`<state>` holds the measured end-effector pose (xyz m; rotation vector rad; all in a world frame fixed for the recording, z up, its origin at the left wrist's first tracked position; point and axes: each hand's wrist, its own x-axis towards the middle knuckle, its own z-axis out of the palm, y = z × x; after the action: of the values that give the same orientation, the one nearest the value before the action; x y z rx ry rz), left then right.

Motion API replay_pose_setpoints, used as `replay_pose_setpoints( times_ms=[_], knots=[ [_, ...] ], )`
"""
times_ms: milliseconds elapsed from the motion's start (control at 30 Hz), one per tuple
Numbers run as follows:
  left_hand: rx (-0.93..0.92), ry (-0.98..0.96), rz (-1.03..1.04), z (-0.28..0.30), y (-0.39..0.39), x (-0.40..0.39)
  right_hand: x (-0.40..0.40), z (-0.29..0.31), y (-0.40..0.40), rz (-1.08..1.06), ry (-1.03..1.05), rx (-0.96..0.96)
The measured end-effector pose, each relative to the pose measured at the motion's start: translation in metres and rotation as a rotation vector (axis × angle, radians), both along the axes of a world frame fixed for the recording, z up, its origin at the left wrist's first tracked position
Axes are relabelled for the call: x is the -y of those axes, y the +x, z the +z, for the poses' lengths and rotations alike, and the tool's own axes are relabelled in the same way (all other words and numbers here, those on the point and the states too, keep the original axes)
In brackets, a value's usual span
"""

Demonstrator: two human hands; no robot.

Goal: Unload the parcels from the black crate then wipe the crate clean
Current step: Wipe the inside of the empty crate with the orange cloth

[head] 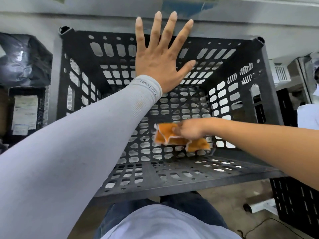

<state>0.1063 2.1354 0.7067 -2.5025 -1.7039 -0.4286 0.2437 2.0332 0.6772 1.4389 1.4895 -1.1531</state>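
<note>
wiping is the step in hand, judged from how things lie: the black crate (269,104) holds no parcels, and an orange cloth (165,134) is pressed against its perforated floor, toward the near right corner. the cloth is pinched by the right hand (189,129), whose fingers are curled onto its upper edge; the hand is blurred, so the exact hold cannot be told. the left hand (159,56) is spread flat with fingers straight and apart, held over the far wall of the crate, apparently to brace it, though contact with the rim cannot be confirmed. dark wrapped parcels (24,59) are seen just beside the crate on the left. for the next move, the cloth is likely to be swept across the remaining floor and then up the slotted walls, with the crate kept steady.
</note>
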Motion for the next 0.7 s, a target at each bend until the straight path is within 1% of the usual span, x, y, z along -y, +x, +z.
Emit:
replay_pose_setpoints(
  times_ms=[100,233,400,467,600,700],
  knots=[
    [-0.003,-0.009,-0.003,-0.001,0.0,0.0,-0.02,-0.003,-0.004,0.033,0.246,-0.081],
    [-0.011,-0.005,0.003,-0.002,-0.001,0.001,-0.014,-0.043,-0.012,0.166,0.477,-0.15],
    [-0.01,-0.002,0.008,-0.001,0.0,0.0,0.018,-0.101,-0.031,0.381,0.5,-0.221],
    [-0.012,0.002,0.014,-0.001,0.001,0.001,0.025,-0.116,-0.04,0.404,0.577,-0.278],
    [-0.03,0.003,0.029,-0.001,0.002,0.002,0.024,-0.14,-0.047,0.513,0.785,-0.491],
    [-0.046,-0.005,0.037,-0.001,0.003,0.002,0.014,-0.15,-0.04,0.6,0.809,-0.559]
  ],
)
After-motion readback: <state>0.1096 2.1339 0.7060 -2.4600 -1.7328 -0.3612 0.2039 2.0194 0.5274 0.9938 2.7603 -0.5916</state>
